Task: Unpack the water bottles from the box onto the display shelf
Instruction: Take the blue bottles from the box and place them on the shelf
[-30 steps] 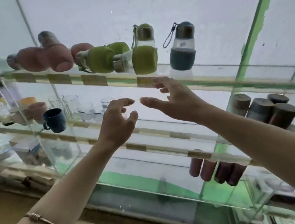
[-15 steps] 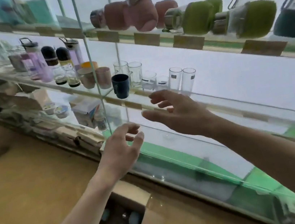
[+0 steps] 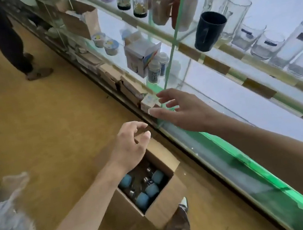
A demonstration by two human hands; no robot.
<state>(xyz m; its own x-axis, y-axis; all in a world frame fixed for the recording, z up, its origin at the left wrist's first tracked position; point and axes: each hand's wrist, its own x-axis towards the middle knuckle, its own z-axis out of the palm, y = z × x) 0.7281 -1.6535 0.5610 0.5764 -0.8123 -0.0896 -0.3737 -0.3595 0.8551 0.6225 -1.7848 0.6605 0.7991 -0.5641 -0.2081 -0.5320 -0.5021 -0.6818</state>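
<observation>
Both my hands hang empty over the floor: left hand [image 3: 130,147] loosely curled above the open box [image 3: 165,202], right hand [image 3: 183,110] spread, grip open, near the shelf [image 3: 218,66]. Blue bottles [image 3: 147,192] sit inside the box.

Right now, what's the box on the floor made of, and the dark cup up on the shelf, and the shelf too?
The box looks like plain brown cardboard: matte, with folded flaps. The dark cup is navy and smooth with a soft sheen, probably plastic or glazed ceramic; I can't tell which. The shelf looks like clear glass: you can see through it, and its edge shows green.
</observation>
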